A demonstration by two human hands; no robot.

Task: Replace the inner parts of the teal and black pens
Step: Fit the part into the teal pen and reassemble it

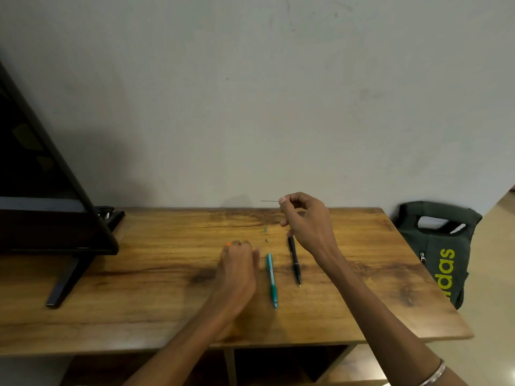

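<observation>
A teal pen (271,280) lies on the wooden table (156,302), tip toward me. To its right lies a black pen (294,261), its far end under my right hand. My right hand (305,221) is raised above the table and pinches a thin dark rod (269,201) that sticks out to the left. My left hand (238,263) rests on the table just left of the teal pen, fingers curled around something with an orange end (228,244); the rest of that item is hidden. Two small teal bits (265,230) lie beyond the teal pen.
A black monitor (41,190) on a stand occupies the table's left side. A dark bag (440,252) with yellow lettering stands on the floor past the table's right edge. A plain wall runs behind the table.
</observation>
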